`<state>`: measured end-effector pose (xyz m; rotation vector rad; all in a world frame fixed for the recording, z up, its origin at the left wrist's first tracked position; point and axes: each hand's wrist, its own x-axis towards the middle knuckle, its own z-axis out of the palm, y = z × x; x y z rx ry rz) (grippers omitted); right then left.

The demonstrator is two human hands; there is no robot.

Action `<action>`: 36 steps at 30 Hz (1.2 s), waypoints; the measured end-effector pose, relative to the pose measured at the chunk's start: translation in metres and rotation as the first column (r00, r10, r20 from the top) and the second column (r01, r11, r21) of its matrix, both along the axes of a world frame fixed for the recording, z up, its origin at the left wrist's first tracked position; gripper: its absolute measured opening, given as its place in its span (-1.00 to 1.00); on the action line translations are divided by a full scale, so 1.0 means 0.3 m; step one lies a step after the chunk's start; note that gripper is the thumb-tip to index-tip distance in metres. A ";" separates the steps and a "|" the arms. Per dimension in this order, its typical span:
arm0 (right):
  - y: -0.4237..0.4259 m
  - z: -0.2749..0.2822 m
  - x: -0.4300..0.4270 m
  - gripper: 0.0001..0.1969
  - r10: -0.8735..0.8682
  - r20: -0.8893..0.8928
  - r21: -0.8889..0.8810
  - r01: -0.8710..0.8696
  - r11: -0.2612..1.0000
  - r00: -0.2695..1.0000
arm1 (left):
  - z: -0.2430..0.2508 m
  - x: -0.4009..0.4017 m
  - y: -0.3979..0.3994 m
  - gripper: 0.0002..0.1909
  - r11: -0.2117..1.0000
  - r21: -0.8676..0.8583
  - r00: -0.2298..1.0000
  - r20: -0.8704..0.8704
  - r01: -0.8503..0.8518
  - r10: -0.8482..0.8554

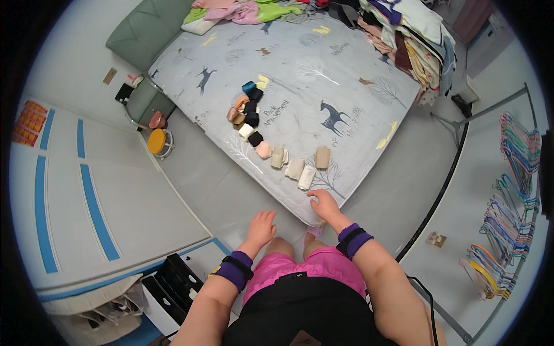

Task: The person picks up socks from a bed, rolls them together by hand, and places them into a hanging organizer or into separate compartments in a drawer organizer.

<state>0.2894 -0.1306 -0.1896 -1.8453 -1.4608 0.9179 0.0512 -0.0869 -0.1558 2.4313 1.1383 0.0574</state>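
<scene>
Small folded and rolled cloth pieces lie in a curved row on the mattress (277, 60) before me. Dark pieces, such as a black bundle (255, 139), and a teal one (248, 88) make up the far end, with peach and brown ones beside them. Nearer lie a pale pink bundle (263, 150), a beige-green roll (277, 157), a cream piece (294, 169) and a white roll (307, 177). A tan folded piece (322, 158) sits apart to the right. My right hand (323, 205) hovers by the white roll, fingers apart, holding nothing. My left hand (261, 227) hangs empty left of the bed corner.
Heaped clothes (415, 47) cover the far right of the bed, with pink and green fabric (242, 12) at its far edge. A metal rack with many hangers (506, 225) stands right. At left are a yellow-topped stool (158, 142), a white wardrobe (130, 207) and an open black drawer (177, 281).
</scene>
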 end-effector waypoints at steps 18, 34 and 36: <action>0.295 -0.136 -0.029 -0.69 -0.271 -0.275 -0.266 0.198 0.943 0.922 | -0.297 0.176 0.480 -0.48 0.906 -0.387 0.947 0.188 -0.171 0.259; 0.701 -0.396 -0.166 -0.60 -0.367 -0.170 -0.438 0.264 0.859 0.914 | -0.606 0.129 0.657 -0.48 0.638 -0.710 0.878 0.059 -0.298 0.475; 0.706 -0.416 -0.182 -0.61 -0.364 -0.144 -0.427 0.274 0.862 0.920 | -0.630 0.130 0.646 -0.47 0.582 -0.756 0.837 0.086 -0.298 0.540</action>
